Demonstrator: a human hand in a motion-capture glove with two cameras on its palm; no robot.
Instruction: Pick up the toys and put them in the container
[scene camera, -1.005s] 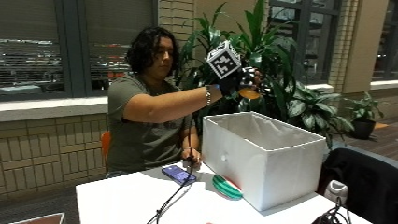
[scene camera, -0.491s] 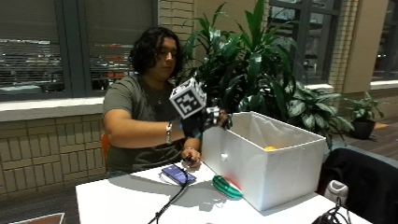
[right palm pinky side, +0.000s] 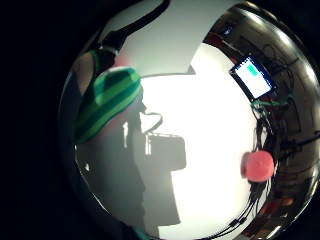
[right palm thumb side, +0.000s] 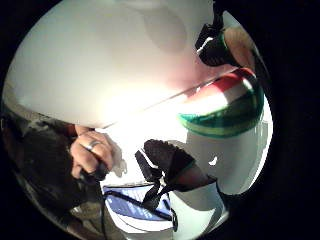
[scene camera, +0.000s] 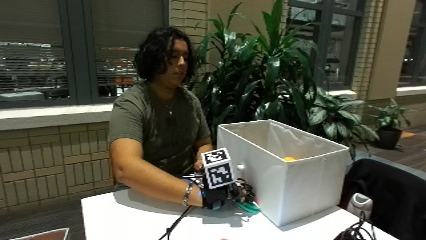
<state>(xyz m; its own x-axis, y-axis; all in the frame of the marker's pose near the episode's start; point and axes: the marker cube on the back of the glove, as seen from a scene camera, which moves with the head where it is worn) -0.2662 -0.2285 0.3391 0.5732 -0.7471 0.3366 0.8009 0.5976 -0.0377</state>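
Observation:
In the outside view my gloved right hand (scene camera: 223, 192) is down at the table, close against the white container (scene camera: 299, 185). A green-striped watermelon slice toy (scene camera: 247, 206) lies on the table just under its fingers. The thumb side palm view has the slice (right palm thumb side: 225, 112) lying between a fingertip (right palm thumb side: 216, 46) and the thumb (right palm thumb side: 170, 161), with a gap left at the thumb. The slice (right palm pinky side: 107, 102) also fills one side of the little finger side palm view. An orange toy (scene camera: 288, 159) lies inside the container. A pink ball (right palm pinky side: 258, 166) rests on the table further off.
A phone (right palm thumb side: 135, 205) with a lit screen lies on the white table (scene camera: 126, 220) near the person. The bare left hand (right palm thumb side: 90, 155), wearing a ring, rests beside it on something dark. Cables (scene camera: 174, 227) run over the table's front. Plants stand behind the container.
My hand was up over the container holding an orange toy; that toy now lies inside. The hand has come down beside the container to the watermelon slice on the table.

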